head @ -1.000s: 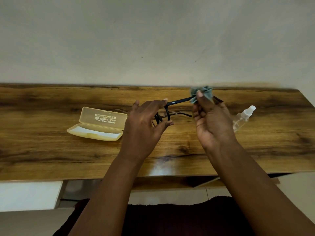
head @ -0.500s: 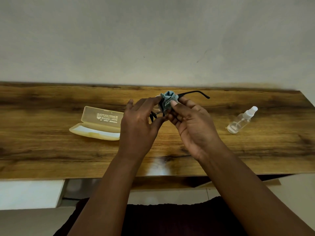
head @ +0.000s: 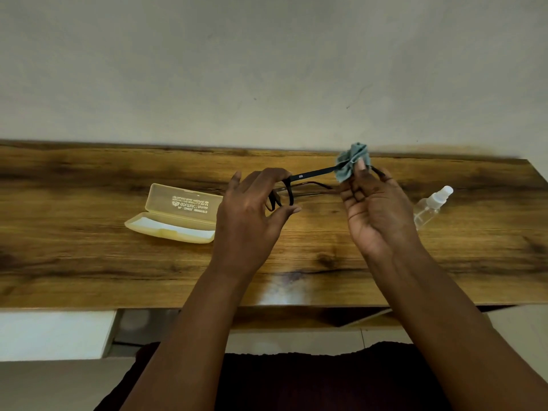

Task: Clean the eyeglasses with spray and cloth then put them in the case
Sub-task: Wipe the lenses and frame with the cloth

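Black-framed eyeglasses (head: 311,175) hang above the wooden table (head: 89,256), their temple arms pointing right. My left hand (head: 252,215) grips the front of the frame between fingers and thumb. My right hand (head: 376,212) pinches a crumpled grey-blue cloth (head: 353,161) around the far temple arm near its tip. The open cream glasses case (head: 178,215) lies on the table left of my left hand, lid up. A clear spray bottle (head: 433,207) with a white top lies on its side to the right, partly behind my right hand.
The table backs onto a plain pale wall (head: 267,69). A white surface (head: 53,333) sits below the table's front edge at left. Bare wood stretches to both sides of the hands.
My right hand has slid the cloth rightward along the temple arm, from beside my left hand out to the arm's tip. My left hand keeps its grip on the frame.
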